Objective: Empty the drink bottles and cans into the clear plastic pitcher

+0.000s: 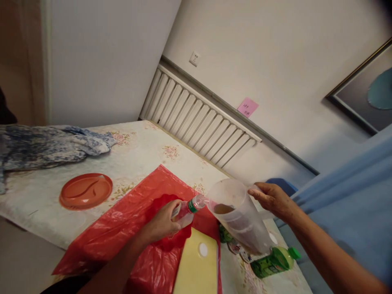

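Observation:
My left hand [163,220] is wrapped round a clear plastic bottle [185,214] with a red and green label. The uncapped bottle lies tilted, its mouth at the rim of a translucent plastic pitcher [245,222]. Brownish liquid shows inside the pitcher, which leans toward the bottle. My right hand [272,200] grips the pitcher at its handle, which the fingers partly hide. Beneath the bottle sits a red scalloped dish [167,244] on a red plastic sheet [113,228]. I cannot tell which way liquid is passing.
A yellow board or box [197,267] lies in front, with a white round spot on it. Green bottle [271,263] lies at the right. An orange lid [86,191] and blue patterned cloth [55,147] lie at left on the flowered tablecloth [147,151]. A radiator [199,118] stands behind.

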Motion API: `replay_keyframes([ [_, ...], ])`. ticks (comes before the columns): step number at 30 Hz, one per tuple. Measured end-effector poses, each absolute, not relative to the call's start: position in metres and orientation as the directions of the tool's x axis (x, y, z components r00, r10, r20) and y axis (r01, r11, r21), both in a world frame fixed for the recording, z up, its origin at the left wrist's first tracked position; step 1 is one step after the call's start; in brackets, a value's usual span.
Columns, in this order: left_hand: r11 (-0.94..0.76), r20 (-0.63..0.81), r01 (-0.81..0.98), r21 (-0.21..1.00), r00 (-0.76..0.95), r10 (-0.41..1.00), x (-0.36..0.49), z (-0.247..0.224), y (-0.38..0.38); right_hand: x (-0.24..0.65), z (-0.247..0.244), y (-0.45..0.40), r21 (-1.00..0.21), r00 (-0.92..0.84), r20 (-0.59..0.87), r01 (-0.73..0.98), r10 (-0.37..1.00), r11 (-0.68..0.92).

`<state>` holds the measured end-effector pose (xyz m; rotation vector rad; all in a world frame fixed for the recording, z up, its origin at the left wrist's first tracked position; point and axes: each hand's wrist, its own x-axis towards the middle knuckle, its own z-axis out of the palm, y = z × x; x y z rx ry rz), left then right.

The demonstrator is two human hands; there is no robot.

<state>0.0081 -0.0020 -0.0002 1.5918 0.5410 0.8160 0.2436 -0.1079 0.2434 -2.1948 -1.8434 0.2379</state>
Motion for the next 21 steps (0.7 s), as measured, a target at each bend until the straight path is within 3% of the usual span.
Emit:
replay_keyframes([
  [7, -0.233, 0.238, -0.091, 0.968, 0.619, 0.749, 0.006, 0.0, -0.003, 0.237, 0.251, -0.103, -0.235, 0.142, 0.054, 0.964, 0.988, -0.125],
  [21, -0.259, 0.253, -0.084, 0.962, 0.624, 0.739, 0.003, 0.003, -0.003, 0.228, 0.261, -0.096, -0.251, 0.164, -0.013, 0.954, 0.986, -0.162],
])
